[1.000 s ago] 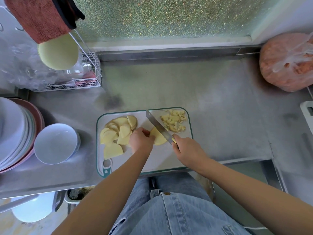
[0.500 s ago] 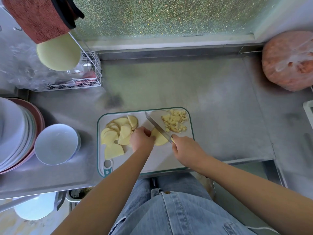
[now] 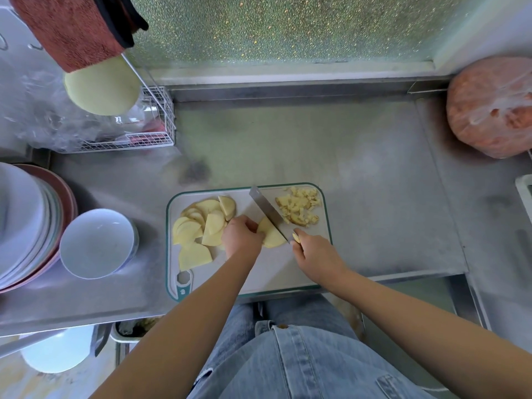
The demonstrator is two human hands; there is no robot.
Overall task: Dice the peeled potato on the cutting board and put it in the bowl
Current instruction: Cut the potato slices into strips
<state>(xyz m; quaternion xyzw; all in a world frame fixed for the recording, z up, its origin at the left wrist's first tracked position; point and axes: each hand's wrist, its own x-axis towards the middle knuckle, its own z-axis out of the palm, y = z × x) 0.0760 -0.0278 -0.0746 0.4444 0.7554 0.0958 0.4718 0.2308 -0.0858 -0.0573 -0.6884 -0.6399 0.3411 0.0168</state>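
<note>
Steel counter (image 3: 288,139), cutting board (image 3: 259,272) on it, bowl (image 3: 96,244) to its left. My left hand (image 3: 241,236) curls onto the potato piece (image 3: 272,239); my right hand (image 3: 315,253) grips the knife (image 3: 266,210), blade touching that piece.

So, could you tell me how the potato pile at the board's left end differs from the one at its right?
The left pile is broad, flat, overlapping slices; the right pile is small heaped dice. The left pile spreads wider than the right pile. Both are pale yellow, on the cutting board.
</note>
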